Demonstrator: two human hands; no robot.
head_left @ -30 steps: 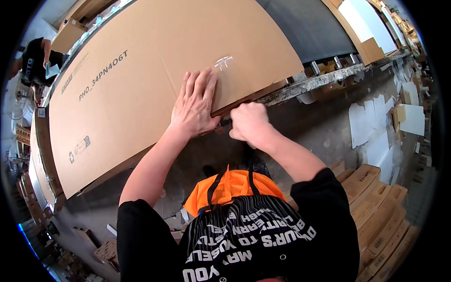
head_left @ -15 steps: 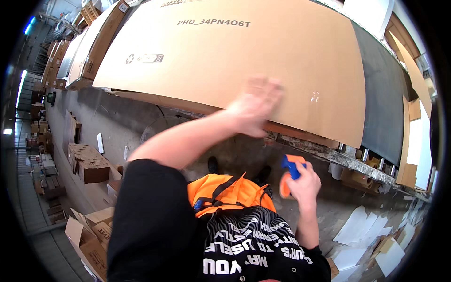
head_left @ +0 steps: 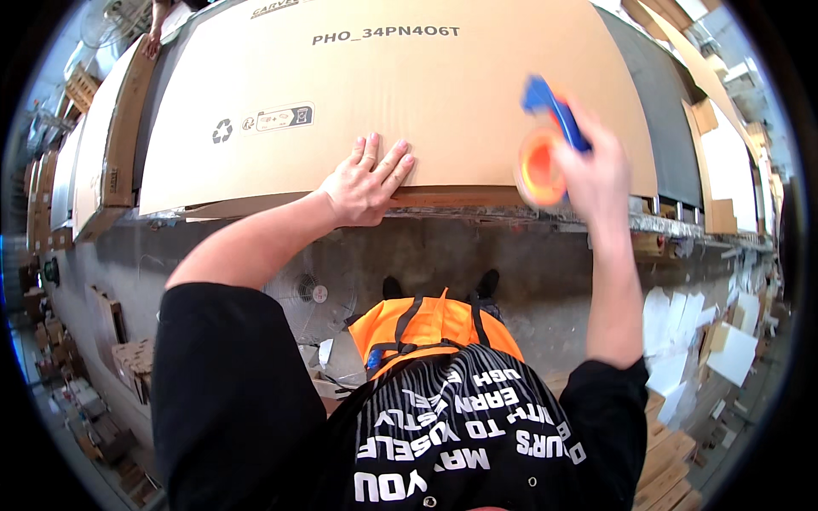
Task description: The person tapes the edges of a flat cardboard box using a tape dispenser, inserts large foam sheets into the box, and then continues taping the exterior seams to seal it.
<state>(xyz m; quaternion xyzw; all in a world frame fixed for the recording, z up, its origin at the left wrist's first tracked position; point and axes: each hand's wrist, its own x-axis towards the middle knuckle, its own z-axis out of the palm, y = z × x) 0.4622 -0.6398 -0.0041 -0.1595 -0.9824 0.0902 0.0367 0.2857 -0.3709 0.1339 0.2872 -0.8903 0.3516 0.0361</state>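
Observation:
A large flat cardboard box (head_left: 460,102) with dark printing lies on the conveyor in front of me. My left hand (head_left: 368,180) rests palm down on its near edge, fingers spread. Above the box's right part, my right hand (head_left: 594,162) grips a tape dispenser (head_left: 569,123) with a blue frame and an orange roll. The hand and dispenser are slightly blurred by motion. Whether the dispenser touches the cardboard I cannot tell.
Another carton (head_left: 106,145) stands on the line at the left, with another person's hand (head_left: 152,44) at its far end. The dark conveyor belt (head_left: 656,111) shows at the right. A floor fan (head_left: 313,291) stands below the conveyor edge. White scraps (head_left: 682,332) litter the floor at the right.
My right hand has raised the tape dispenser from beside my waist to over the box. My left hand has moved left along the near edge and now lies flat. The view has turned.

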